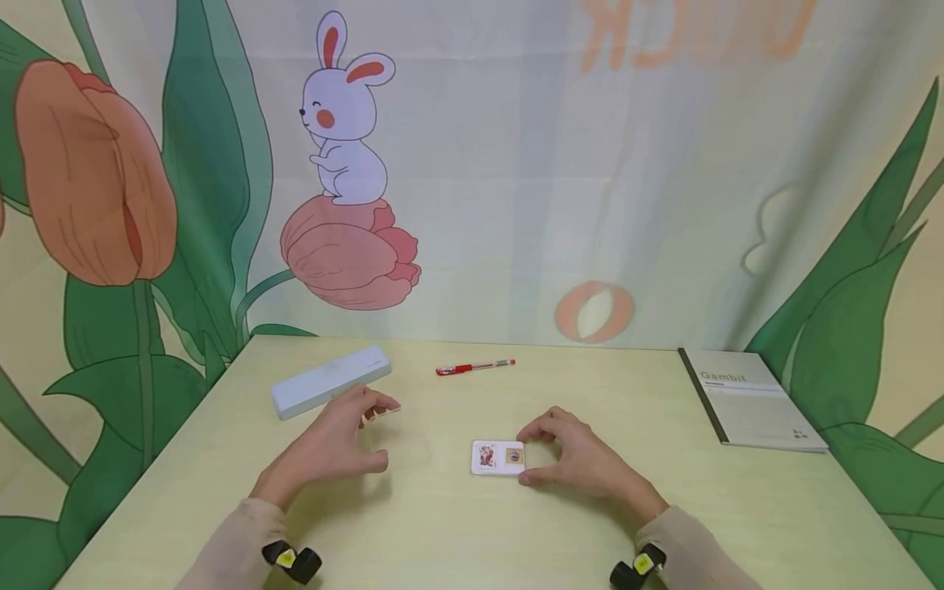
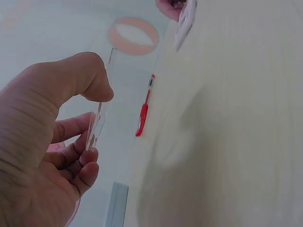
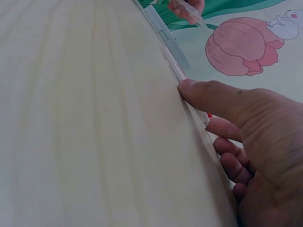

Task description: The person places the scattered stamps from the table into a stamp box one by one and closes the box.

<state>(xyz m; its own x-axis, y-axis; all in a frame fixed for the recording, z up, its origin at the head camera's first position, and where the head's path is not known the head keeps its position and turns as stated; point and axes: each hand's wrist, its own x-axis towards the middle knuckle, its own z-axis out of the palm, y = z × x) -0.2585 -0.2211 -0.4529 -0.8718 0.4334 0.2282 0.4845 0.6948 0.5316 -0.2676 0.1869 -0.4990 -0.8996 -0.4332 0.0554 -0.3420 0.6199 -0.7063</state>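
Observation:
My left hand (image 1: 332, 442) is raised over the table left of centre. It holds a thin clear plastic cover (image 2: 98, 125) between thumb and fingers; in the head view this see-through piece shows mostly as a pale edge at the fingertips. My right hand (image 1: 583, 459) grips the right end of a small flat card case (image 1: 497, 459), thumb on the near side and fingers on the far side. Two printed pictures show on its white face, one a red figure, the other gold-framed. The case is low at the table, seen edge-on in the right wrist view.
A pale blue-grey pencil case (image 1: 332, 381) lies behind my left hand. A red pen (image 1: 475, 368) is at the back middle. At the right sits a notebook (image 1: 752, 401) with a black spine. A printed curtain (image 1: 487, 205) hangs behind the table (image 1: 457, 541).

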